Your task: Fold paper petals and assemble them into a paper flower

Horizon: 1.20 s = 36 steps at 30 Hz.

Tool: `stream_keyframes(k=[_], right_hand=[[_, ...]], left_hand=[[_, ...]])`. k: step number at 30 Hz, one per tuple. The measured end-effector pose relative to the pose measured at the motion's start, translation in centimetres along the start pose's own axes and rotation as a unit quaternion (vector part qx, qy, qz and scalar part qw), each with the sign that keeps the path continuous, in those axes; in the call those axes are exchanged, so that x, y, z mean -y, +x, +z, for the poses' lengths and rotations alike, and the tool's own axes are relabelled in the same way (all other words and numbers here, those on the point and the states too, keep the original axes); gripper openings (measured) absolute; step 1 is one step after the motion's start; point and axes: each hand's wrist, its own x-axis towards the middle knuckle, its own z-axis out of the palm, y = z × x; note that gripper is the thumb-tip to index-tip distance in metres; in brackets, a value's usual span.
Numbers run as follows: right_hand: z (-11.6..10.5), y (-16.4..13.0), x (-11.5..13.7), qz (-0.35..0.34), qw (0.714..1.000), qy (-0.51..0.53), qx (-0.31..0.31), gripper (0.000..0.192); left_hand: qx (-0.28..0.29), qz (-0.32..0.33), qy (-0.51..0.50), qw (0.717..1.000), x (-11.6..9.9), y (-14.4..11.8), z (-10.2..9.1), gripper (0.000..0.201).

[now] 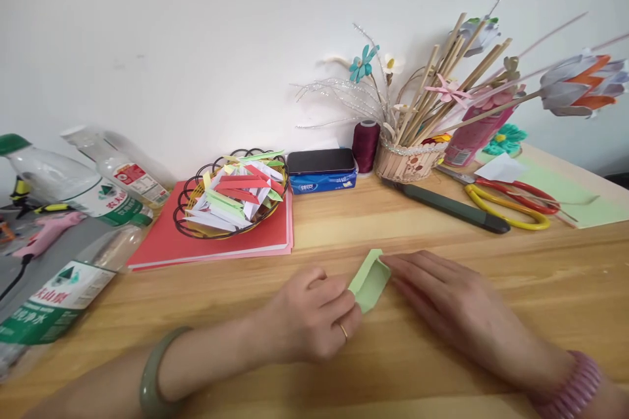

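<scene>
A small piece of light green folded paper (374, 283) is held between my two hands just above the wooden table. Its edges stand up in folds around a shallow hollow. My left hand (314, 314) is closed with the fingers curled, gripping the paper's left end. On the other side, my right hand (447, 304) has its fingers stretched and together, with the fingertips at the paper's upper right corner; the thumb is partly hidden.
A wire basket (183, 222) of folded paper strips sits on red paper sheets (162, 245). Behind are a phone (322, 161) on a blue pack (324, 182), thread (366, 147) and a flower holder (410, 162). A green-handled cutter (452, 208) and scissors (511, 200) lie right; bottles (63, 294) left.
</scene>
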Motion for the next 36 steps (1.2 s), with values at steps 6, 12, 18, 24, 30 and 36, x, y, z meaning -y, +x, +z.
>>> stream_keyframes(k=[6,12,18,24,30,36], right_hand=[[0.5,0.4,-1.7,0.039,0.996,0.075,0.033,0.029],[0.2,0.5,-2.0,0.09,0.986,0.134,0.034,0.029],[0.1,0.6,-3.0,0.045,0.993,0.105,0.043,0.015],[0.1,1.5,-3.5,-0.021,0.996,0.062,0.068,0.018],[0.5,1.8,-4.1,-0.065,0.995,0.023,0.077,0.02],[0.9,2.1,-3.7,-0.051,0.998,-0.006,0.035,0.027]], left_hand=[[0.019,-0.065,-0.031,0.997,1.6,0.2,0.9,0.013],[0.065,-0.201,-0.139,0.967,2.4,0.8,1.1,0.016],[0.108,-0.2,-0.13,0.965,3.5,1.2,2.0,0.01],[0.102,-0.124,-0.083,0.983,4.8,1.1,2.1,0.014],[0.075,-0.067,-0.014,0.995,4.1,0.9,1.7,0.017],[0.055,-0.061,0.029,0.996,4.4,0.9,2.6,0.018]])
